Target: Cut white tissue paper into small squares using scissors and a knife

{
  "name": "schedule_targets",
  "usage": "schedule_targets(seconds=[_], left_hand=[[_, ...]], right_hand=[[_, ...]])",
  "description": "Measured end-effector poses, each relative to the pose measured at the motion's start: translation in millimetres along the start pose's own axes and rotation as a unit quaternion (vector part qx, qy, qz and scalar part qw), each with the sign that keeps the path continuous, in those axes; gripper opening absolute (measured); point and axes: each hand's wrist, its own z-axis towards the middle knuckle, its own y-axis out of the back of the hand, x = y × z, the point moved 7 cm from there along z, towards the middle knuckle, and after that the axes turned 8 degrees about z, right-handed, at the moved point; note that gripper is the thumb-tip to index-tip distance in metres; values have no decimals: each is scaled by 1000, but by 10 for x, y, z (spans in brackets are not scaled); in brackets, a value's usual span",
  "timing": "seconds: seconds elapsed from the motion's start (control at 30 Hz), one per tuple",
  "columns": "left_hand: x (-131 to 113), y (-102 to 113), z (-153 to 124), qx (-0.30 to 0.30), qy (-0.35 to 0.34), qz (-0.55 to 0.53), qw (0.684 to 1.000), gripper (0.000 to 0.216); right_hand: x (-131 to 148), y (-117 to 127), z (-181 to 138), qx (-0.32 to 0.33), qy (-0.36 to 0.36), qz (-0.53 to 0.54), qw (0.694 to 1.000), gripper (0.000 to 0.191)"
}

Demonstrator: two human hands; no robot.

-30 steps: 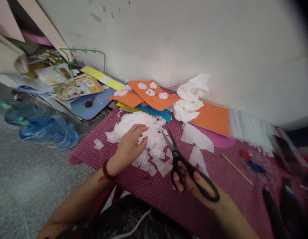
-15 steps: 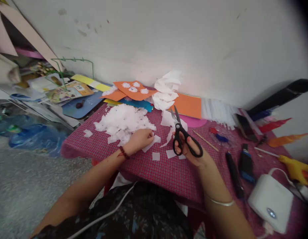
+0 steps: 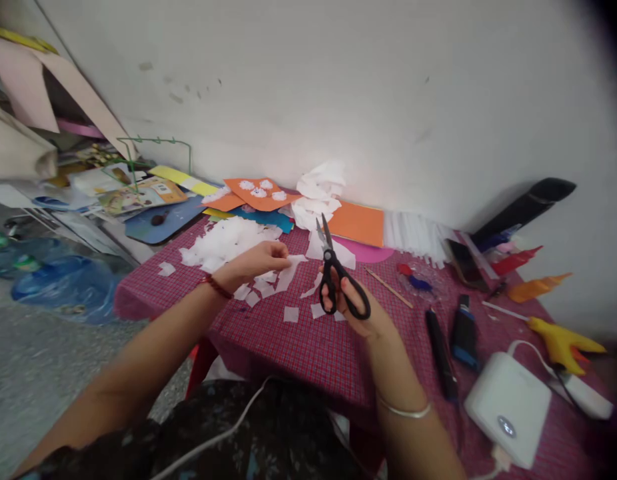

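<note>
My left hand [image 3: 258, 260] is closed in a pinch on the end of a white tissue paper strip [image 3: 289, 272], which hangs down towards the table. In my right hand [image 3: 361, 317] are black-handled scissors [image 3: 333, 267], their blades slightly apart and pointing up and away from me. A large heap of white paper pieces [image 3: 226, 243] lies beyond my left wrist. Small white paper squares [image 3: 291, 314] are scattered between my hands. A bigger white sheet [image 3: 341, 252] lies behind the scissors.
Orange cards [image 3: 261, 195] with white tufts, crumpled white paper [image 3: 316, 197] and an orange sheet [image 3: 358, 223] line the wall. To the right are a wooden stick [image 3: 388, 287], a box cutter [image 3: 464, 333], a yellow glue gun [image 3: 563, 341] and a white power bank [image 3: 511, 407].
My left hand has lifted the paper strip off the table. The scissors stay in my right hand. The view has shifted, so the scene sits further left.
</note>
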Motion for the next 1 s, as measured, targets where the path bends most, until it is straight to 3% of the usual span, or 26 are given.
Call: schedule_targets(seconds=[0.07,0.17,0.37,0.53,0.67,0.83,1.0], left_hand=[[24,75,-56,-22,30,-137,990,19],[133,110,-162,-57,87,-305,947,19],[227,257,-398,-108,126,-393,904,18],[223,640,-510,-114,116,-421,893,17],[352,838,-600,-88,130,-405,901,22],[691,819,-734,-67,154,-407,898,29],[892,730,-753,-60,187,-435,879,32]], right_hand=[[-38,-55,-19,15,-9,-2,1000,58],[-147,-134,-45,31,-35,12,999,62],[-311,-275,-162,85,-83,-10,993,70],[-481,-378,-353,117,-122,-13,986,65],[-732,-710,-274,126,-159,-9,979,62],[-895,-1121,85,104,-163,-27,981,63],[-938,-1148,217,65,-189,-132,971,66]])
